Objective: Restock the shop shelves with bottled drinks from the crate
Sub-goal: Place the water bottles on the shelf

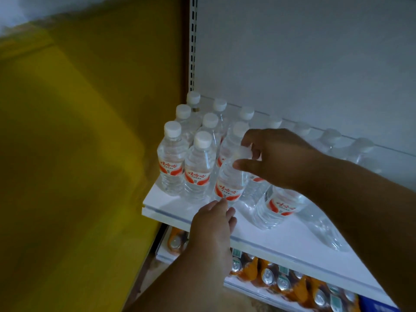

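Observation:
Clear water bottles with white caps and red-and-white labels stand in rows on a white shelf (pixel 292 239). My right hand (pixel 276 158) grips the neck and cap of one bottle (pixel 228 183) in the front row, thumb and fingers pinched around it. My left hand (pixel 213 224) hovers at the shelf's front edge, its fingertips touching the base of that same bottle, fingers apart. Another bottle (pixel 279 206) stands just right of it, under my right forearm. Several more bottles (pixel 198 167) fill the left corner and the back row. No crate is in view.
A yellow wall panel (pixel 78 143) borders the shelf on the left. A slotted white upright (pixel 192 41) and a pale back panel (pixel 304 52) rise behind. On the lower shelf sit orange drink cans (pixel 267 275) and a blue box (pixel 378 306).

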A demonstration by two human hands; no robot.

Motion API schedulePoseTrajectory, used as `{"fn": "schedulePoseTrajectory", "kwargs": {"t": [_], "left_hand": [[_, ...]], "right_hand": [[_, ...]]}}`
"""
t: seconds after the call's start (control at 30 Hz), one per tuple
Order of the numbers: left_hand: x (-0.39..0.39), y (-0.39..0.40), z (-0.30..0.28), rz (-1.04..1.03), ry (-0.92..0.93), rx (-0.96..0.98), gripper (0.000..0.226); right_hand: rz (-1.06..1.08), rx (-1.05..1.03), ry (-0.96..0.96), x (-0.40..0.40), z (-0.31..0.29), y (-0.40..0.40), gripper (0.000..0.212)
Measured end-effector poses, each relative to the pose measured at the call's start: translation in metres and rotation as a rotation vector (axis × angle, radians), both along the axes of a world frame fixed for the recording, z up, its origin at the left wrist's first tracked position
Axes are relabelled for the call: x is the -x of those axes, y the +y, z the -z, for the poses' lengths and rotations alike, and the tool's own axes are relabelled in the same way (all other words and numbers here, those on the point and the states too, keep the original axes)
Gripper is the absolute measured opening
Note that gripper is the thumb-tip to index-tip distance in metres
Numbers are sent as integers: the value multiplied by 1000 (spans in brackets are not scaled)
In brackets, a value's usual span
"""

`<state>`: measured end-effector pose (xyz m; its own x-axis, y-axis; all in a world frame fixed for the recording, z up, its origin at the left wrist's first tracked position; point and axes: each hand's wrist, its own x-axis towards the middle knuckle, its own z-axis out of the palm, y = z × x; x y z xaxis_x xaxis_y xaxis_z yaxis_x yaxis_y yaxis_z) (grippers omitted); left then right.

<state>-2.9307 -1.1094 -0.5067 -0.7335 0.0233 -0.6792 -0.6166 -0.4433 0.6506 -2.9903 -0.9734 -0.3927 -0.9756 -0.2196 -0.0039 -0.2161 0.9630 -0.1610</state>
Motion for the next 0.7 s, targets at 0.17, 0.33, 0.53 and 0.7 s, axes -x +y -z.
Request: {"fn": "schedulePoseTrajectory", "kwargs": {"t": [0.17, 0.33, 0.53, 0.7], "left_hand": [[-1, 8, -4, -68, -12, 3, 10], [6, 9, -3, -132, -32, -53, 15], [11, 9, -2, -144, -24, -61, 16], [10, 8, 0, -134, -31, -45, 17]], "right_hand": [[-65, 65, -2, 9, 7, -2, 25], [-92, 98, 18, 14, 10, -4, 22], [-69, 95, 24, 18, 11, -3, 23], [-60, 91, 24, 17, 10, -3, 23]]}}
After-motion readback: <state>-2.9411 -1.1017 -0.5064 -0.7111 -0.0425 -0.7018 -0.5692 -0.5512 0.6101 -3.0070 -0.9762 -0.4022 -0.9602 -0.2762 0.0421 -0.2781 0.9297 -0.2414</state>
